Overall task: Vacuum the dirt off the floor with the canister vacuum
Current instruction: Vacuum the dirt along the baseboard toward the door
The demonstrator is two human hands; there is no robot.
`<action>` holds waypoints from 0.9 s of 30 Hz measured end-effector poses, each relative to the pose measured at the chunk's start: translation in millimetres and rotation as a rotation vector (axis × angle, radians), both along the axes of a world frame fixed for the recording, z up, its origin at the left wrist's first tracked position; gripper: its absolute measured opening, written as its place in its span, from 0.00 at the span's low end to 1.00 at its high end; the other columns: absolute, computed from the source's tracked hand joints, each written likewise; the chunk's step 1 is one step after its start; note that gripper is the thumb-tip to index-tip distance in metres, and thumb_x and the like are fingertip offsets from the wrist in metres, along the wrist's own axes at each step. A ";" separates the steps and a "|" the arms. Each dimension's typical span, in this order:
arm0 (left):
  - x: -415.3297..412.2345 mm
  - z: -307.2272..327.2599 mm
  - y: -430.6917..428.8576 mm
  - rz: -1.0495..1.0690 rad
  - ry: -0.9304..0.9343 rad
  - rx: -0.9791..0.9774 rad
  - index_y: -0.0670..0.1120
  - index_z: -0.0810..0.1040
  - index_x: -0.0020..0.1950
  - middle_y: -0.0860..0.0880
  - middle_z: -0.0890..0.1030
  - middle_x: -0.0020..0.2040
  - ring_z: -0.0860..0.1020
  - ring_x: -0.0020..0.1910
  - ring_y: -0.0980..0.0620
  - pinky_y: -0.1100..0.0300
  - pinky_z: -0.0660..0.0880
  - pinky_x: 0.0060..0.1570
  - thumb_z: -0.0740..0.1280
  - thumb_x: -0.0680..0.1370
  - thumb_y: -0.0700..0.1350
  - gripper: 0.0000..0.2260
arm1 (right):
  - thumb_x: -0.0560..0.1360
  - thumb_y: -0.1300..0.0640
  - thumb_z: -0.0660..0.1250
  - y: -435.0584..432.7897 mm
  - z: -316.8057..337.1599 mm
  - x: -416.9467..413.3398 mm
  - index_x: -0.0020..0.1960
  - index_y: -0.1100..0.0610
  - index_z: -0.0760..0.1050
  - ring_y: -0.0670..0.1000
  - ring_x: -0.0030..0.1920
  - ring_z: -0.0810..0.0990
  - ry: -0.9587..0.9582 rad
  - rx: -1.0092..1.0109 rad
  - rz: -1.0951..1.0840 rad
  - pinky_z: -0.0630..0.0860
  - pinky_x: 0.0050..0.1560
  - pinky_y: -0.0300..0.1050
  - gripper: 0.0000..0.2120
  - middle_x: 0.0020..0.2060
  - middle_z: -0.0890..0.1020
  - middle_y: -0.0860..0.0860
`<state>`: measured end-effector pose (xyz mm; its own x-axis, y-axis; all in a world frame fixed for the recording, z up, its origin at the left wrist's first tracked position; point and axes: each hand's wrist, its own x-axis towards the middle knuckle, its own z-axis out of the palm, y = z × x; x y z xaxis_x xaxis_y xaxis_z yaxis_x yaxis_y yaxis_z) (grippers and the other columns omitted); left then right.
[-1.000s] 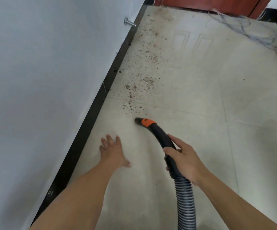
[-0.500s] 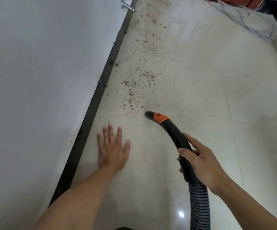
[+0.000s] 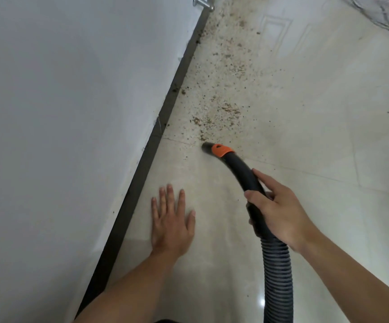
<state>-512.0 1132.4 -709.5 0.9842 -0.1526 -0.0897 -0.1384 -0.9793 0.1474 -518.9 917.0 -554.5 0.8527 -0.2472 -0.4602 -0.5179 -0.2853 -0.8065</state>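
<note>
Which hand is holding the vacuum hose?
The right hand grips the black hose handle; the left hand lies flat on the floor, holding nothing.

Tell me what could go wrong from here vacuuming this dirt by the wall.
The hose handle in your right hand has its tip at the near edge of the dirt; a fast push might scatter crumbs. Specks hug the black baseboard, where the round opening could miss them. Your left hand lies flat on the glossy floor and might slip as you lean.
</note>
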 end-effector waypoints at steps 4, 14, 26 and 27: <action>0.5 -0.4 -0.2 -0.008 0.002 -0.003 0.44 0.62 0.76 0.39 0.57 0.78 0.53 0.78 0.40 0.41 0.52 0.73 0.52 0.78 0.57 0.29 | 0.77 0.53 0.71 0.1 -0.6 28.3 0.73 0.41 0.69 0.58 0.40 0.84 -0.002 -0.030 0.092 0.81 0.46 0.56 0.27 0.43 0.84 0.54; 1.1 -0.5 1.2 0.009 0.011 -0.016 0.45 0.60 0.77 0.40 0.54 0.78 0.51 0.78 0.41 0.41 0.52 0.72 0.55 0.79 0.57 0.29 | 0.75 0.49 0.70 8.3 -0.5 89.6 0.74 0.44 0.69 0.61 0.43 0.84 -0.026 -0.052 0.086 0.81 0.52 0.65 0.28 0.47 0.84 0.56; 3.2 -1.7 0.8 0.013 0.015 -0.019 0.46 0.59 0.77 0.41 0.55 0.78 0.52 0.78 0.42 0.43 0.51 0.72 0.55 0.79 0.57 0.29 | 0.77 0.54 0.68 29.3 7.7 146.7 0.74 0.46 0.69 0.59 0.38 0.84 0.006 0.051 0.147 0.82 0.38 0.52 0.26 0.55 0.82 0.59; 3.1 -2.0 0.9 0.013 0.018 -0.018 0.46 0.59 0.77 0.41 0.55 0.78 0.52 0.78 0.42 0.43 0.52 0.72 0.55 0.79 0.57 0.29 | 0.78 0.56 0.68 31.0 9.6 149.1 0.74 0.46 0.70 0.58 0.34 0.83 0.021 0.085 0.156 0.80 0.35 0.50 0.25 0.51 0.82 0.59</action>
<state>-508.9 1133.3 -711.5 0.9844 -0.1414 -0.1049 -0.1226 -0.9782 0.1673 -369.8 947.9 -544.9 0.8675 -0.0717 -0.4922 -0.4899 -0.2949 -0.8204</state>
